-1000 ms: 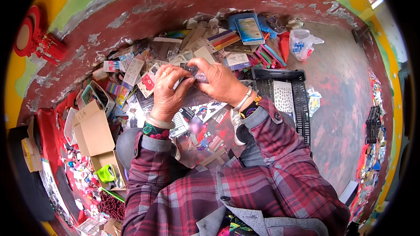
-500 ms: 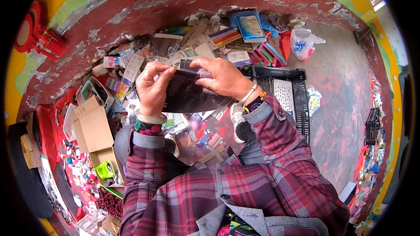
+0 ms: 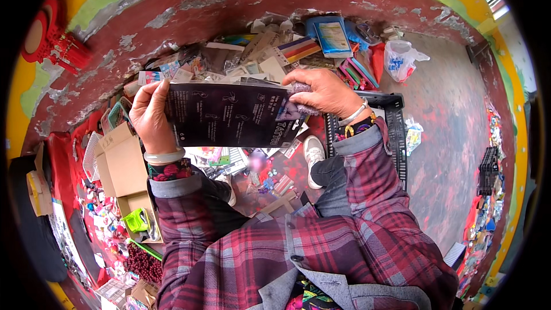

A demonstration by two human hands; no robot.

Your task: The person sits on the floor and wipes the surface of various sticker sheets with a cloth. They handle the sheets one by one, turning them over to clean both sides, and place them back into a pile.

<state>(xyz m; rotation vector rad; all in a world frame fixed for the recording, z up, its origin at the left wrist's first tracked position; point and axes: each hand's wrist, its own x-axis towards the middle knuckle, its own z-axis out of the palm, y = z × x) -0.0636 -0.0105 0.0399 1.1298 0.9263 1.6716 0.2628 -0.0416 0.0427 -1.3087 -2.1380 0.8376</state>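
Note:
A flat black card (image 3: 221,117) with small white print and line drawings is stretched out between my hands above the floor. My left hand (image 3: 150,116) pinches its left edge between thumb and fingers. At the upper right corner, my right hand (image 3: 330,96) grips the card together with a crumpled, shiny grey-purple wad (image 3: 301,103), whose kind I cannot make out. Beyond the card, a heap of flat packets and cards lies along the wall, with a blue packet (image 3: 333,39) on top. The card hides part of that heap.
Right of my right shoe (image 3: 314,158) stands a black plastic crate (image 3: 397,129). A white plastic bag (image 3: 400,60) rests near the wall. On the left are an open cardboard box (image 3: 123,166), a white basket (image 3: 92,158) and a red stand (image 3: 66,51).
My hands have moved apart, the left one leftward and the right one rightward. The black card has opened out flat and its printed face now shows.

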